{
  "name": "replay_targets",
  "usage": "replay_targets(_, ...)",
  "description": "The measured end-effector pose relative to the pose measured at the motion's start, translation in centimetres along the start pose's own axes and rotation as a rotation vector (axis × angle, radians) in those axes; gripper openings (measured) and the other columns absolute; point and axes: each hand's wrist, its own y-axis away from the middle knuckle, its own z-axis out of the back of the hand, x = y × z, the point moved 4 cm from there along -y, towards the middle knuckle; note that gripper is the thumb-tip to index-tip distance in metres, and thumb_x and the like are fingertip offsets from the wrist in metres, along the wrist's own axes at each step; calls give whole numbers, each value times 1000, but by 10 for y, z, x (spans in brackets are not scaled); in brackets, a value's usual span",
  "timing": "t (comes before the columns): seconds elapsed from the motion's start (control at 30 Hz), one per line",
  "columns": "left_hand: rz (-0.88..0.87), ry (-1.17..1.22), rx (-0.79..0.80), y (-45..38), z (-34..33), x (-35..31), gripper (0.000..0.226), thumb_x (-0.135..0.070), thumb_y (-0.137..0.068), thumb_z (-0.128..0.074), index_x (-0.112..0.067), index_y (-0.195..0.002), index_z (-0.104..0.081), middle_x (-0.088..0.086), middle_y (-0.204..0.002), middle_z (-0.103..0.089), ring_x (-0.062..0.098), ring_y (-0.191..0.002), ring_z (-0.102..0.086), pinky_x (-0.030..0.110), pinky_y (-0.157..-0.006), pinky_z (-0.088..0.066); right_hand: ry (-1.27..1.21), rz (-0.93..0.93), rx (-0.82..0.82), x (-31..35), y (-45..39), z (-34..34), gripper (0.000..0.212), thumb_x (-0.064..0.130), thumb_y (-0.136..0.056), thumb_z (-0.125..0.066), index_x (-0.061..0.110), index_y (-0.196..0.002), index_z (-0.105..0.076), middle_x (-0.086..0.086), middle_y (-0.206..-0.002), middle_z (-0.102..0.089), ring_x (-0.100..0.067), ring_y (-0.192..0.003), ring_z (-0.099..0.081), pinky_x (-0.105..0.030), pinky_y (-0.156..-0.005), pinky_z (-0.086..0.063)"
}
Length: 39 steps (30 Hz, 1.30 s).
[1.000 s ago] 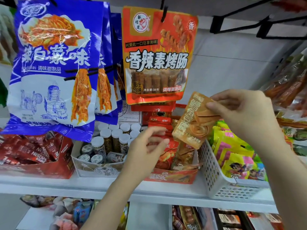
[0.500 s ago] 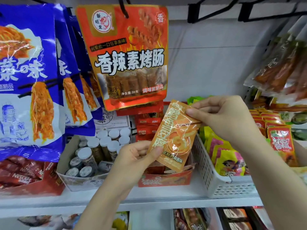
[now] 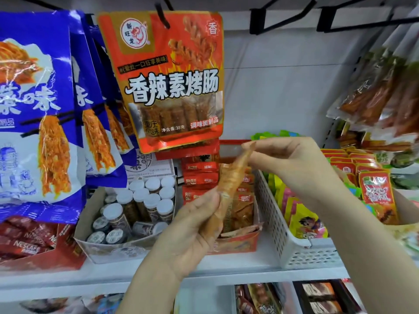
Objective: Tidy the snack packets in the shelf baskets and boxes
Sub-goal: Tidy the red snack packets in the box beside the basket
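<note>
Orange foil packet (image 3: 229,189) now edge-on to camera vs. face-on 0.5 s ago; held above red cardboard box (image 3: 238,242) on shelf (image 3: 226,266). Right hand (image 3: 292,164) fingers pinch top corner; left hand (image 3: 192,227) fingers grip lower part. White perforated plastic basket (image 3: 292,243) just right, glossy pkts inside.

A shop, a snack aisle. Shown by hooks (image 3: 283,18) overhead carrying rows of identical blue packets (image 3: 40,114) and a red packet (image 3: 167,82) printed with brand and weight; by a white shelf (image 3: 238,266) packed with a red box (image 3: 235,242) of sachets, a box of jars (image 3: 108,248), a basket (image 3: 292,248) of bright packets, and Nescafe sachets (image 3: 27,243).
</note>
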Motion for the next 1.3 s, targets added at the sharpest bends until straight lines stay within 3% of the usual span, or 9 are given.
replay_targets(0.13,-252,-443,-286,-1,12,-13,37,-27,-66,-78,-19,-102,-73,5,-99,-77,18,-88,-74,20,-64,-57,-58,-180,80,-3,4,0,30,35,-88,-61,11,-101,-73,-7,-91,-77,-19,-87,-74,-24,-71,-59)
replay_targets(0.27,-339,-574,-256,5,10,-17,24,-32,-72,-76,-31,-97,-75,4,-95,-77,20,-87,-74,22,-66,-57,128,-127,-53,-4,2,1,19,7,-80,-75,10,-98,-75,-7,-79,-76,-13,-73,-72,-20,-65,-59)
replay_targets(0.47,-314,-559,-214,11,5,-19,27,-34,-71,-75,-33,-98,-75,4,-98,-77,18,-89,-74,20,-67,-57,80,-136,-47,-5,2,3,19,5,-81,-73,14,-98,-74,-6,-80,-76,-15,-74,-73,-23,-68,-60)
replay_targets(0.57,-215,-349,-134,10,6,-17,34,-48,-76,-68,-30,-104,-76,6,-111,-74,18,-101,-70,25,-76,-57,-27,-121,-41,-5,2,2,21,5,-80,-72,16,-99,-73,-6,-84,-77,-13,-76,-72,-24,-70,-60)
replay_targets(0.67,49,129,92,12,-9,-8,76,-71,-87,-44,-9,-127,-64,22,-138,-55,34,-127,-55,45,-103,-48,-289,-103,8,-1,1,-1,19,11,-73,-71,14,-91,-75,-6,-87,-77,-12,-77,-72,-21,-67,-57)
replay_targets(0.77,128,110,176,11,-16,3,55,-44,-94,-60,0,-127,-62,21,-120,-67,26,-100,-70,32,-85,-58,-392,-85,53,-1,2,-7,14,11,-71,-69,15,-81,-77,-6,-85,-76,-13,-76,-72,-21,-67,-56)
replay_targets(0.87,38,75,113,8,-14,2,41,-19,-71,-85,-5,-108,-75,6,-89,-74,11,-72,-70,18,-63,-57,-330,-115,79,-3,1,-5,20,16,-78,-65,13,-94,-75,-11,-100,-75,-18,-89,-73,-25,-70,-58)
replay_targets(1.0,-246,-458,-219,8,-1,-7,21,-19,-74,-76,-17,-95,-74,8,-94,-77,21,-84,-74,24,-63,-57,-189,-255,94,-6,1,6,39,40,-86,-58,10,-108,-71,-8,-106,-74,-21,-98,-71,-34,-83,-59)
replay_targets(1.3,-430,-750,-208,11,3,-12,12,-21,-88,-68,-27,-99,-70,1,-92,-77,20,-85,-74,32,-74,-60,426,-37,24,7,6,5,11,22,-80,-77,32,-85,-75,12,-70,-74,3,-70,-70,-7,-60,-51)
